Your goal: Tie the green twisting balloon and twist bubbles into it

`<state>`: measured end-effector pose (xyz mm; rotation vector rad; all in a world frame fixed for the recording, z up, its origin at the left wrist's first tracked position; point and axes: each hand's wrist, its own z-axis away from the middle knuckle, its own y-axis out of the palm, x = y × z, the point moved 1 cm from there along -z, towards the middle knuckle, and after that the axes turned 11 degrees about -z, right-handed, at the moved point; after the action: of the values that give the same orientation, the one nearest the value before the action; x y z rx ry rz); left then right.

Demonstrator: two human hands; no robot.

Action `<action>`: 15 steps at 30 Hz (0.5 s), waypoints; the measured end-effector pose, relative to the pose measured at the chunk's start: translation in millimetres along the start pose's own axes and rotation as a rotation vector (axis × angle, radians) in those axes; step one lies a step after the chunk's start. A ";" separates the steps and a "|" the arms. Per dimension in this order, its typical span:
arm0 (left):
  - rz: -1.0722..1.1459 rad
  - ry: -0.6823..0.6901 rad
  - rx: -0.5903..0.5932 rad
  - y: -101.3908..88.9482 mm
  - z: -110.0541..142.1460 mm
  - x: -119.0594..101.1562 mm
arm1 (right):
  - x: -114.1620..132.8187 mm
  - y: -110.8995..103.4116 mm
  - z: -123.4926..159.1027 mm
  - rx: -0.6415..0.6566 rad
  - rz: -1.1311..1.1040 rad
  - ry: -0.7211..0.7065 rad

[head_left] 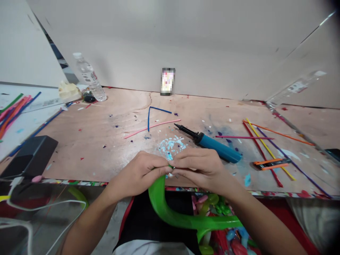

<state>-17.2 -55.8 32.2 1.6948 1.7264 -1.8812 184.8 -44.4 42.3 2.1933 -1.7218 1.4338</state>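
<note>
A long green balloon [180,220], inflated and bent, hangs below the table edge in front of my lap. Its narrow upper end sits between the fingertips of both hands. My left hand [142,171] is closed in a pinch on that end. Fingertip to fingertip with it, my right hand [200,166] also pinches there; the exact tip is hidden by the fingers. Just beyond my right hand lies a blue balloon hand pump [219,147] with a black nozzle pointing left.
Uninflated balloons, including a yellow one [271,148], lie at right beside an orange-black utility knife [272,163]. A phone [167,81] leans on the back wall. A water bottle [91,79] and dark box [30,157] stand left. Inflated balloons [223,209] fill the space under the table.
</note>
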 end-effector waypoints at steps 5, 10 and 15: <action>0.036 -0.007 0.087 -0.1 -3.7 -0.7 | 1.2 -1.5 -1.2 0.013 -0.019 0.005; -0.051 -0.026 -0.020 -1.4 -6.0 -2.3 | -1.0 -1.7 0.5 0.007 0.281 -0.047; -0.004 -0.010 -0.076 1.8 -1.2 -1.5 | -0.8 -6.1 1.9 -0.015 0.413 -0.108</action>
<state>-14.6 -56.4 32.4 1.6525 1.7752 -1.7987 190.7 -42.3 43.8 2.0220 -2.3202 1.3782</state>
